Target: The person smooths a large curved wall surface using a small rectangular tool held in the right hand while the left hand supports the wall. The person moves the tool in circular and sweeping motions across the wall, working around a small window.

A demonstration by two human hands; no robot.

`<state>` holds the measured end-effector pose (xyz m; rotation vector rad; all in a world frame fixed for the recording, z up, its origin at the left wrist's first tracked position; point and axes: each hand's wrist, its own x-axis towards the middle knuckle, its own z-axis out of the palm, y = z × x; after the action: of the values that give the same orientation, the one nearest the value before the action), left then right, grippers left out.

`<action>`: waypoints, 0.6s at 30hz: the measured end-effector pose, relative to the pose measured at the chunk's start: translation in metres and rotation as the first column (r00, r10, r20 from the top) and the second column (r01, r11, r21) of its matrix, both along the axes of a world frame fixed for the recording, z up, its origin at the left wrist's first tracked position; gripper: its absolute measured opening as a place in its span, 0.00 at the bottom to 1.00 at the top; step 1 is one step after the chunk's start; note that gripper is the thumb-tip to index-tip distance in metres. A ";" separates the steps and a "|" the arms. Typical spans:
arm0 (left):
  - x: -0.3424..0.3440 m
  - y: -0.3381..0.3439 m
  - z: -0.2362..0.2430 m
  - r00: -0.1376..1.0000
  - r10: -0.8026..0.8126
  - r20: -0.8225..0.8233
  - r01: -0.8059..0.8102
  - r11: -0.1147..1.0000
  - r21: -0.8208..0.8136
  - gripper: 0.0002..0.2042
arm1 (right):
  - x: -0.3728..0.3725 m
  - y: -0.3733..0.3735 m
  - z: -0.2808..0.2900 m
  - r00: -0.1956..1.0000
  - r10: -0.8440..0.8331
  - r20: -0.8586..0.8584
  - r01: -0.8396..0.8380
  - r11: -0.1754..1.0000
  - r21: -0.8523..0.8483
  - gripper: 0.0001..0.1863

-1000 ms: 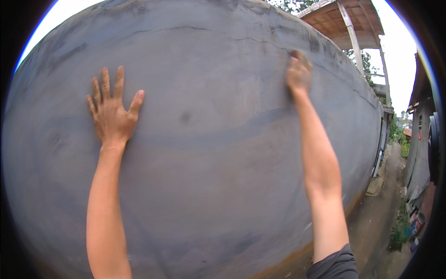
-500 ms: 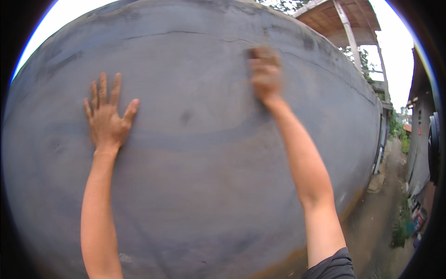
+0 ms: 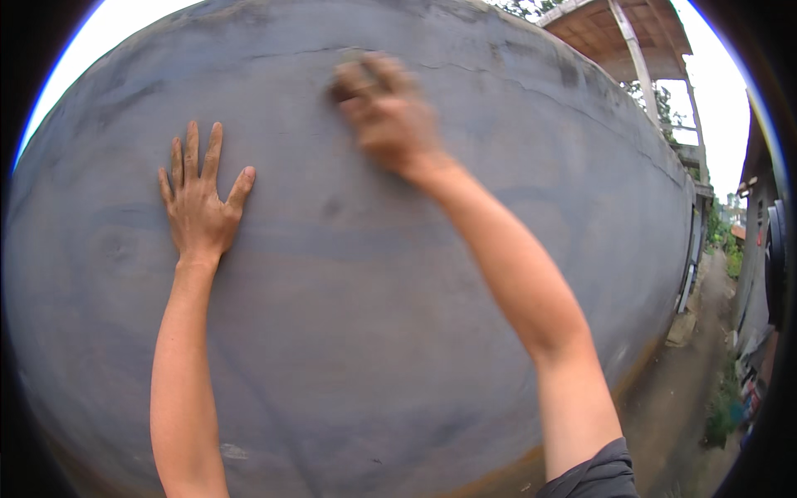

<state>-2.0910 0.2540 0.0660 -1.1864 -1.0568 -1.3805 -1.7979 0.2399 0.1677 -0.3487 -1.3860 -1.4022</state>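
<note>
A grey plastered wall point(image 3: 374, 332) fills most of the view in front of me, with a thin crack near its top and a small dark spot in the middle. My left hand point(image 3: 202, 212) lies flat against the left part of it, fingers spread and dirty at the tips. Higher up and nearer the middle, my right hand point(image 3: 400, 124) is closed round a small dark brown block-like thing point(image 3: 339, 91), held at the wall face. Motion blurs this hand, and the fingers cover most of the block, so its exact kind does not show.
To the right, a narrow path point(image 3: 677, 390) runs along the wall. Plants point(image 3: 721, 419) and assorted clutter point(image 3: 751, 390) line its far side beside another building. A wooden roofed structure point(image 3: 618, 37) rises behind the wall at upper right.
My right hand has swept left and slightly up across the wall with the brown block. My left hand stays flat in place; the whole view has shifted slightly.
</note>
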 end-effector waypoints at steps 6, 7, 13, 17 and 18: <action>0.026 0.007 -0.004 0.996 -0.002 0.085 -0.001 1.000 0.029 0.39 | 0.132 -0.019 0.047 0.746 -0.175 -0.643 0.164 0.983 -0.077 0.29; 0.030 0.007 -0.005 0.998 -0.001 0.069 0.000 1.000 0.019 0.39 | 0.114 -0.008 0.046 0.805 -0.186 -0.563 0.198 0.979 -0.040 0.29; -0.012 0.002 -0.007 0.999 0.048 -0.019 -0.048 0.998 -0.028 0.39 | 0.015 -0.011 0.000 0.991 -0.132 -0.018 0.129 0.984 -0.126 0.30; 0.009 0.001 -0.002 1.000 0.016 -0.008 -0.016 0.999 -0.031 0.40 | 0.076 -0.012 0.045 0.807 -0.191 -0.560 0.131 0.981 -0.146 0.29; 0.009 0.002 -0.002 1.000 0.010 -0.010 -0.010 1.000 -0.028 0.41 | 0.074 -0.013 0.045 0.726 -0.167 -0.668 0.077 0.984 -0.162 0.29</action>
<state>-2.0824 0.2556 0.0635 -1.2054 -1.0772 -1.3546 -1.7239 0.2266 0.2128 -0.9539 -0.8364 -1.1128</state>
